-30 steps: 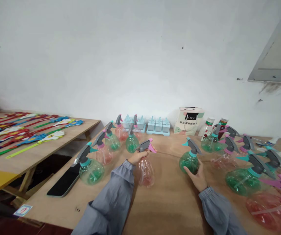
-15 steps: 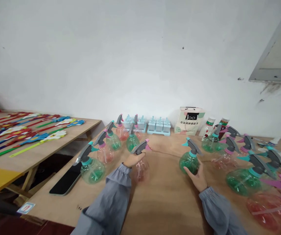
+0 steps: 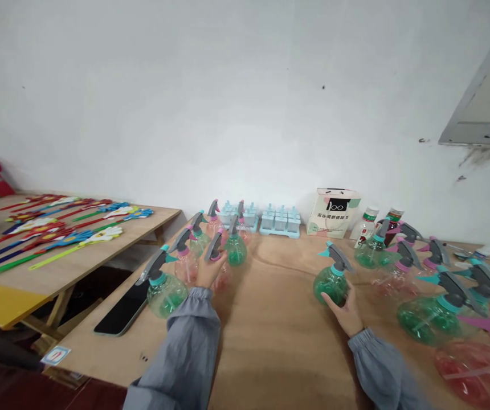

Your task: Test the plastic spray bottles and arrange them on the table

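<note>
My left hand (image 3: 207, 270) is closed around the neck of a pink spray bottle (image 3: 223, 277), whose grey trigger head stands upright above my fingers. It is among the left group, beside a green spray bottle (image 3: 235, 250) and another pink spray bottle (image 3: 185, 266). Nearer to me on that side is a green spray bottle with a turquoise nozzle (image 3: 167, 297). On the right, my right hand (image 3: 348, 312) grips the round body of a green spray bottle (image 3: 329, 283) from its right side, fingers partly hidden behind it. Its turquoise nozzle points left.
Several pink and green spray bottles (image 3: 428, 319) crowd the table's right side. A black phone (image 3: 121, 310) lies at the left edge. Light-blue ice-pop moulds (image 3: 280, 222) and a paper bag (image 3: 333, 213) stand by the wall. Colourful hand-shaped sticks (image 3: 63, 239) cover another table.
My left hand has moved left with the pink spray bottle, bringing it among the left bottles. My right hand still holds its green bottle. The view has shifted slightly.
</note>
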{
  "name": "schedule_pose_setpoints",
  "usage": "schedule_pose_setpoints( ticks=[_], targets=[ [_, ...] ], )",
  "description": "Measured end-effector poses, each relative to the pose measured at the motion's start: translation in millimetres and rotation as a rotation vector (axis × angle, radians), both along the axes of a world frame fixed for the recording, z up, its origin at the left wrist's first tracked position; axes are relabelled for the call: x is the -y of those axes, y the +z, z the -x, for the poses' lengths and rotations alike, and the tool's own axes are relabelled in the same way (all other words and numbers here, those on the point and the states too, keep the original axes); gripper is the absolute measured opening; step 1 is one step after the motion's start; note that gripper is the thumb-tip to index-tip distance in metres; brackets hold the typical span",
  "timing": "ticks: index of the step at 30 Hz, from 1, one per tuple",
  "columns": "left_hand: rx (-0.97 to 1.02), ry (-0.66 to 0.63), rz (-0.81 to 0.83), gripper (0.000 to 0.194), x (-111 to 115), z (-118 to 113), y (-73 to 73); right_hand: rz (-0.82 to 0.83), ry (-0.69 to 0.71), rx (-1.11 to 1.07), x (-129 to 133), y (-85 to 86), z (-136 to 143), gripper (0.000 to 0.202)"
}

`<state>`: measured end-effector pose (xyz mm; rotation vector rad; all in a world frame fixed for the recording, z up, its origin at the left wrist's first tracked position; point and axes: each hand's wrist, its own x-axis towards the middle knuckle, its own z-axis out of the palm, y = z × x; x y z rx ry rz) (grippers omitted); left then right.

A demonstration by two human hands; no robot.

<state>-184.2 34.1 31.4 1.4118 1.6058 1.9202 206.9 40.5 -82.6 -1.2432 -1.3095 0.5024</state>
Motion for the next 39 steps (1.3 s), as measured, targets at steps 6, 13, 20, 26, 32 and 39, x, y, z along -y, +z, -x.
schedule_pose_setpoints(
  ticks=[6, 13, 20, 26, 32, 39],
  targets=[
    [-0.108, 0.172, -0.175, 0.078, 0, 2, -15.0, 0.014, 0.004, -0.017, 0, -1.7, 1, 0.095],
    [-0.345, 0.368, -0.603, 0.070, 31, -29, -25.2, -0.079, -0.082, 0.122, 4, -0.1, 11, 0.101],
    [-0.373, -0.480, -0.095, 0.092, 47, -149, -18.9, -0.148, 0.035, 0.288, 29, -15.1, 56, 0.080],
    [-0.240, -0.453, 0.059, 0.082, 41, -180, -16.0, -0.207, 0.148, 0.346, 42, -24.0, 82, 0.070],
    [-0.164, -0.447, 0.024, 0.075, 38, -165, -27.4, -0.246, 0.222, 0.409, 50, -12.8, 87, 0.064],
    [0.089, -0.436, 0.055, 0.057, 22, -144, -32.9, -0.292, -0.016, 0.324, 31, 25.7, 54, 0.046]
  ],
)
